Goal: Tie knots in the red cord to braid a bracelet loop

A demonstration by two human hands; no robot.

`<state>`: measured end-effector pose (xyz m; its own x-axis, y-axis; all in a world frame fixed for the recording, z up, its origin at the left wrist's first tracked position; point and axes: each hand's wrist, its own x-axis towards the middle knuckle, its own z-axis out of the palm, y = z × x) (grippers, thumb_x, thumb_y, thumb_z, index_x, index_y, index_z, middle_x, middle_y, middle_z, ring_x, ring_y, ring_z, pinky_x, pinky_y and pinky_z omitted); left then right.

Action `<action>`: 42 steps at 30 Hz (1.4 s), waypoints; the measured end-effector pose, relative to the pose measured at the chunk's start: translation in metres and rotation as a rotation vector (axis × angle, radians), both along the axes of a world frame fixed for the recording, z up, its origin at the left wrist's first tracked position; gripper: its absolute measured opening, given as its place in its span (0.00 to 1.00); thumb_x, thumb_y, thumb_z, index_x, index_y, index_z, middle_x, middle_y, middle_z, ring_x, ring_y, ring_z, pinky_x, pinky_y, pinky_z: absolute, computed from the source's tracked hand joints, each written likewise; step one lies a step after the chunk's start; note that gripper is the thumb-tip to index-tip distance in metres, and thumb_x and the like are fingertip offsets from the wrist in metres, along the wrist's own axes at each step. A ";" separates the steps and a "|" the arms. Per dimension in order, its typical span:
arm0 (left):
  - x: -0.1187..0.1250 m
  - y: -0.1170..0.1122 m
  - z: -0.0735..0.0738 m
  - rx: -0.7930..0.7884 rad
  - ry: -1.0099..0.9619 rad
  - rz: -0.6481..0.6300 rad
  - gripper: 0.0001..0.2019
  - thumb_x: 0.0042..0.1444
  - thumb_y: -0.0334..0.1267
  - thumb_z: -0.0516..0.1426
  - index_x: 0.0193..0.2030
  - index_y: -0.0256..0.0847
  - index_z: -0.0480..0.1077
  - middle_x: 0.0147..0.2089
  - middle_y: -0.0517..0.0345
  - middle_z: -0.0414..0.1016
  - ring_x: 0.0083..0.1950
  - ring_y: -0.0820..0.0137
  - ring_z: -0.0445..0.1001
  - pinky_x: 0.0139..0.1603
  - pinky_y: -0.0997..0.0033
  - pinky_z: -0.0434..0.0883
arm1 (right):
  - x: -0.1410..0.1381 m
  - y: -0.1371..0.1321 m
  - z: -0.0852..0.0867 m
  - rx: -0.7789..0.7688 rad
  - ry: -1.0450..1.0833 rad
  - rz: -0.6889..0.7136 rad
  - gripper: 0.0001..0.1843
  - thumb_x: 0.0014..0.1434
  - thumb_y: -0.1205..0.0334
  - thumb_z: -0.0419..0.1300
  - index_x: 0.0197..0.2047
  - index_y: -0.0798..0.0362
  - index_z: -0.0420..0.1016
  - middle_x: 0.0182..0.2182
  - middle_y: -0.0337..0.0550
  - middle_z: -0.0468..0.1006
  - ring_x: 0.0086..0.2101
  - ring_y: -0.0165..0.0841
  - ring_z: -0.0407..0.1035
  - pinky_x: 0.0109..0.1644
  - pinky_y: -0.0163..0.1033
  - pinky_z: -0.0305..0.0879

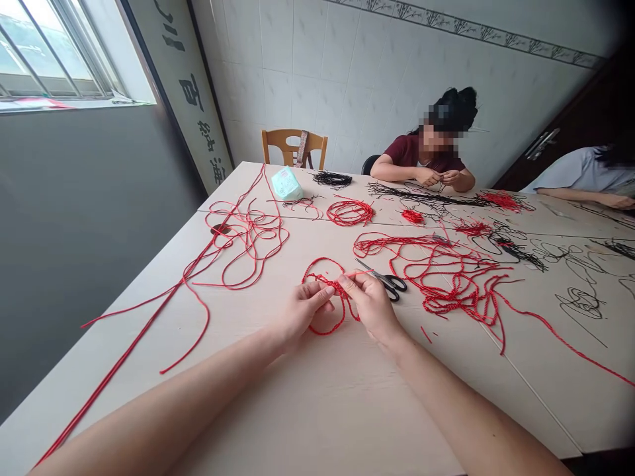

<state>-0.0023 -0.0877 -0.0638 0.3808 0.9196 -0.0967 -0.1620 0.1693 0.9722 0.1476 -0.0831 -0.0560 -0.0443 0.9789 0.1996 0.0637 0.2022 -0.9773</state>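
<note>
Between my two hands is a red braided cord [323,333], its loops spreading above and below my fingers. My left hand [311,303] pinches a knotted stretch of it with thumb and fingers. Close beside it, my right hand [367,301] is closed on the same cord, and a thin red end sticks out above the fingers. Part of the knotting is hidden behind my fingertips. Black-handled scissors [394,284] lie on the table just past my right hand, blades pointing away to the left.
Loose red cords [253,244] lie at left, with a tangled red pile [461,284] at right. Farther back are a coiled red cord [350,212], a pale green packet [286,184] and black cords [426,194]. Across the table [297,410] a person [431,152] handles cord; another sits far right.
</note>
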 end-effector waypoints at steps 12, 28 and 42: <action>0.000 0.002 0.002 0.013 -0.050 0.012 0.13 0.53 0.47 0.57 0.30 0.37 0.67 0.26 0.59 0.65 0.29 0.76 0.61 0.32 0.77 0.58 | 0.004 0.000 0.002 -0.097 0.017 0.022 0.15 0.55 0.51 0.58 0.33 0.55 0.74 0.26 0.40 0.72 0.28 0.29 0.64 0.34 0.34 0.61; 0.000 0.000 0.006 0.138 0.061 0.025 0.15 0.54 0.48 0.55 0.30 0.36 0.67 0.28 0.60 0.66 0.31 0.76 0.63 0.36 0.75 0.60 | -0.005 -0.006 0.003 -0.211 0.234 0.074 0.12 0.53 0.54 0.61 0.28 0.55 0.75 0.25 0.39 0.73 0.28 0.28 0.63 0.35 0.33 0.60; -0.005 0.001 0.012 0.094 -0.045 0.112 0.14 0.51 0.48 0.57 0.29 0.36 0.68 0.26 0.59 0.67 0.28 0.75 0.62 0.30 0.75 0.59 | -0.002 -0.011 0.011 -0.030 -0.203 0.195 0.14 0.59 0.53 0.54 0.30 0.55 0.71 0.22 0.38 0.72 0.26 0.29 0.65 0.35 0.35 0.60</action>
<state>-0.0077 -0.0863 -0.0521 0.2773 0.9608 0.0073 -0.2190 0.0558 0.9741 0.1451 -0.0942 -0.0450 -0.2689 0.9531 0.1389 0.2210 0.2014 -0.9543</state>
